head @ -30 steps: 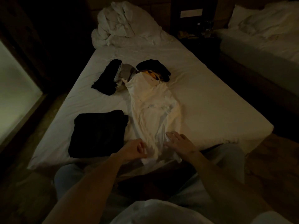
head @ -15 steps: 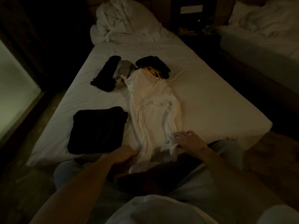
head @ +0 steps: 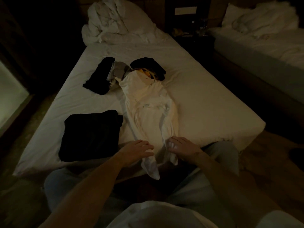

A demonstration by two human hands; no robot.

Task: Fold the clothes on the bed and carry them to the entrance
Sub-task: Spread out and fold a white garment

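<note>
A long white garment (head: 151,111) lies lengthwise down the middle of the bed (head: 205,99), folded narrow, its near end hanging over the bed's front edge. My left hand (head: 138,151) rests flat on that near end from the left. My right hand (head: 182,147) lies on it from the right, fingers spread over the cloth. A folded black garment (head: 92,134) sits to the left of the white one. Farther back lie a dark and grey pile (head: 105,74) and a black garment with a yellow piece (head: 148,67) at the white garment's far end.
A bunched white duvet (head: 115,22) fills the head of the bed. A dark nightstand (head: 190,30) with small items stands between this bed and a second bed (head: 263,40) at the right. Wooden floor (head: 271,162) shows right of the bed's corner. The room is dim.
My left hand has moved up from the bed's edge onto the white garment's near end. My right hand stays on the cloth. The garment's hanging end has shifted.
</note>
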